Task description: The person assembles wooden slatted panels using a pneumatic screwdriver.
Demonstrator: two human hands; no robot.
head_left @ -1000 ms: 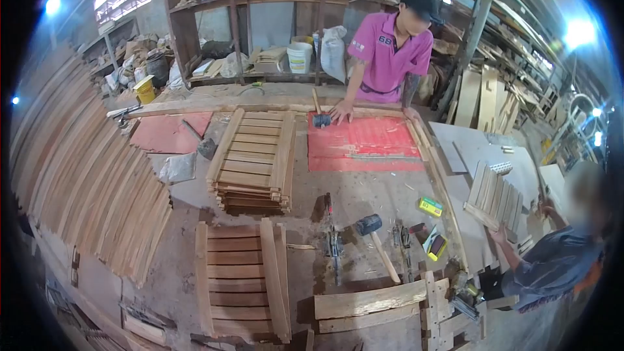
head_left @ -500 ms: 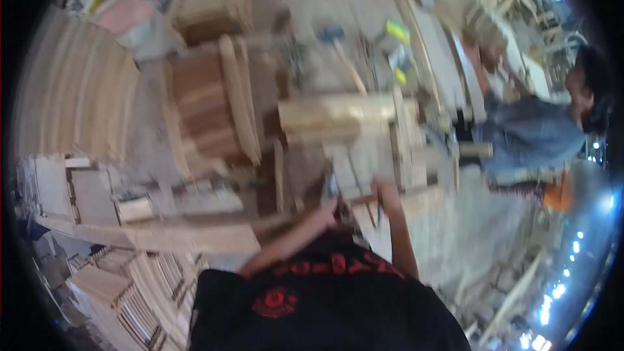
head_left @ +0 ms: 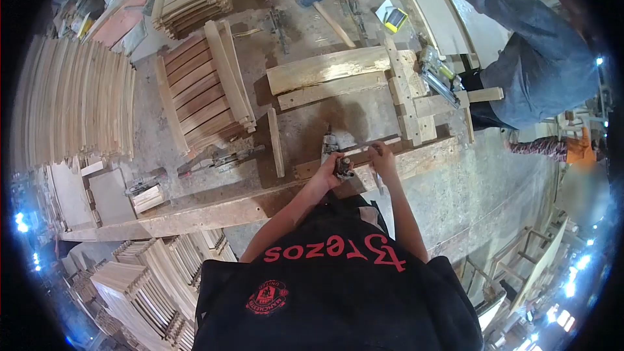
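Observation:
My left hand [head_left: 329, 170] is closed around a metal nail gun [head_left: 329, 143], whose dark round end sticks out by the thumb. Just to its right, my right hand [head_left: 385, 161] has its fingers curled on a pale narrow strip [head_left: 357, 151] that reaches toward the gun. Both hands are over the near edge of the worktable, close to my body. Beyond them a pale board [head_left: 328, 71] lies with a second piece along its near side. To the left, a short wooden stick [head_left: 276, 143] lies by itself.
Slat stacks [head_left: 78, 101] and a slatted panel [head_left: 201, 91] fill the left side. A mallet [head_left: 323, 13], box [head_left: 394, 19] and another nail gun [head_left: 440, 77] lie farther off. A wooden block jig [head_left: 406, 101] stands right, beside a person in a grey shirt [head_left: 539, 58].
My view has steadied, and the table has shifted upward in it. My hands have moved up with it, still close together at the nail gun. The person at right now leans over the far side.

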